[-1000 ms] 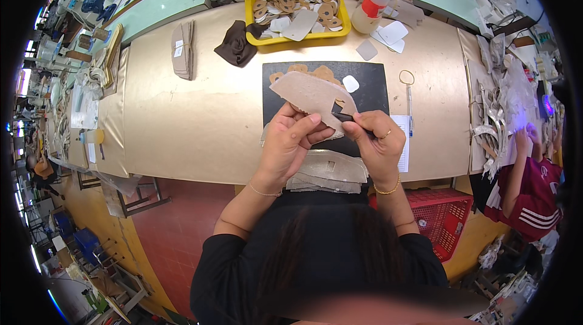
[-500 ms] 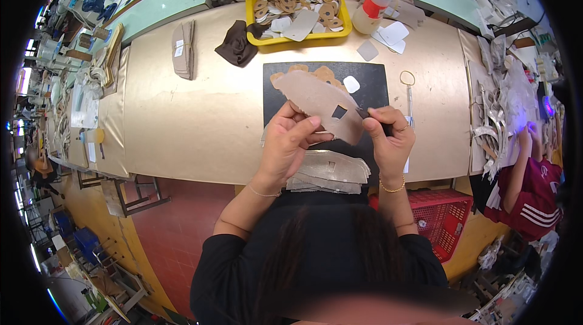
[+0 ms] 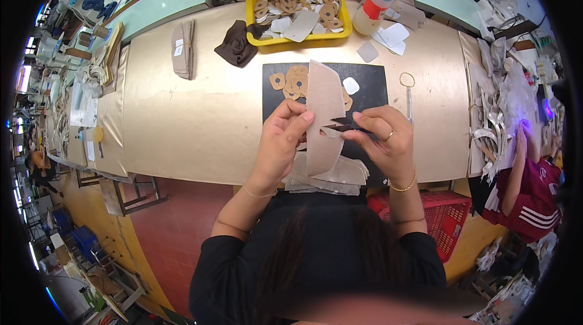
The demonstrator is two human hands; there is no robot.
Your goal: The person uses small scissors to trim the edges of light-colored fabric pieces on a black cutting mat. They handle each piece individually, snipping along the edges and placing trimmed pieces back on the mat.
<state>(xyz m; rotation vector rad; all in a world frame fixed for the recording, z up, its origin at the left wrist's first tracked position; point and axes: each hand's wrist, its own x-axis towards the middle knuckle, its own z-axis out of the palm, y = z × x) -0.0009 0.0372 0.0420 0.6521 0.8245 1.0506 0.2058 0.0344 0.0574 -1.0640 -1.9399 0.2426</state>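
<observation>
My left hand (image 3: 280, 143) pinches a beige curved fabric piece (image 3: 325, 91) by its left edge, raised above a black mat (image 3: 369, 85). The piece stands nearly upright in view, with a small cut-out at its right side. Between the thumb and fingers of my right hand (image 3: 388, 140) are small black thread snips (image 3: 341, 123), blades apart and pointing left at that cut-out. Behind the piece, several tan cut shapes with dark-centred holes (image 3: 296, 81) and a white rounded patch (image 3: 350, 86) lie on the mat. A stack of similar beige pieces (image 3: 331, 185) rests close to my body.
At the back stands a yellow basket (image 3: 303, 40) full of tan and white patches, beside a blue-capped bottle (image 3: 373, 9). A dark brown cloth (image 3: 237, 46) and a banded bundle (image 3: 183, 52) lie left. A red crate (image 3: 446, 222) sits below right; another person works far right.
The beige piece has turned from slanting to nearly upright, uncovering more of the tan shapes. My right hand has shifted slightly, and the snips' blades now show at the cut-out.
</observation>
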